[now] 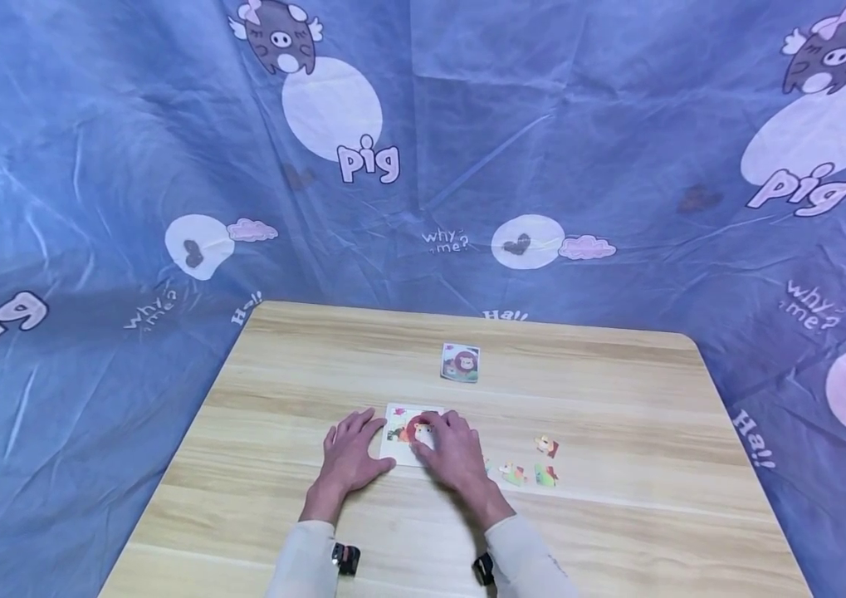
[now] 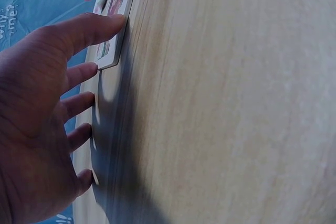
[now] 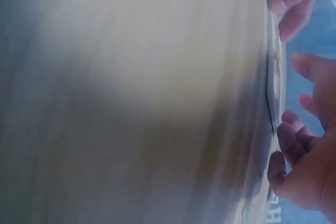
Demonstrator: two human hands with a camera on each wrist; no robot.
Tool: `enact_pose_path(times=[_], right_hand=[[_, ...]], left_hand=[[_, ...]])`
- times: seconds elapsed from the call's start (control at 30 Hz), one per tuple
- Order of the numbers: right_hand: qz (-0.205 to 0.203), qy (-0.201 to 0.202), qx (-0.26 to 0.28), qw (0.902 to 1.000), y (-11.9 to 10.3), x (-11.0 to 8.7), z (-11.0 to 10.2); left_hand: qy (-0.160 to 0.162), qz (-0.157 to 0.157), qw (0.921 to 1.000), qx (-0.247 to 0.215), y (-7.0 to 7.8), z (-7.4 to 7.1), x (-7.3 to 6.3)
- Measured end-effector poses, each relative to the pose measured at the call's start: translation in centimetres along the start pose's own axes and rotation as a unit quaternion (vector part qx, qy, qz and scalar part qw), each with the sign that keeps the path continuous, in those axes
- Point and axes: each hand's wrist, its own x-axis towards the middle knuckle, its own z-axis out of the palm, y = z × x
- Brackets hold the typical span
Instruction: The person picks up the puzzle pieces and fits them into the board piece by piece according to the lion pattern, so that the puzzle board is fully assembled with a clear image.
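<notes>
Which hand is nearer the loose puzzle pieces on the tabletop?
Right. The right hand is over the puzzle board, just left of the loose puzzle pieces; the left hand is at the board's left edge, across the board from them.

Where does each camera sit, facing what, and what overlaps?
Head: head-worn, facing forward and down at the table, puzzle board and blue backdrop; left hand, right hand and sleeves show.
Left wrist: worn there, looking past the left hand at the puzzle board; part of the right hand at top.
Right wrist: worn there, looking low across the table; right hand at right edge, part of left hand top right.
Shared: both wrist views show both hands and the puzzle board's edge.
</notes>
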Motion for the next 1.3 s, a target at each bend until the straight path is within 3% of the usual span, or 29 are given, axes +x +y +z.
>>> enact_pose_path(times=[0.53, 0.87, 1.3], right_hand=[[0.038, -0.006, 0.109, 0.9932, 1.6, -1.3, -3.1], [0.049, 0.018, 0.103, 0.9933, 3.3, -2.5, -4.5], [0.094, 0.011, 0.087, 0.9917, 5.5, -3.2, -5.8]], left_hand=[[0.005, -0.004, 1.0000, -0.001, 0.1, -0.2, 0.0], [-0.002, -0.009, 0.9999, -0.012, 0.5, -0.4, -0.4], [-0.003, -0.007, 0.9999, -0.012, 0.5, -0.1, -0.3]])
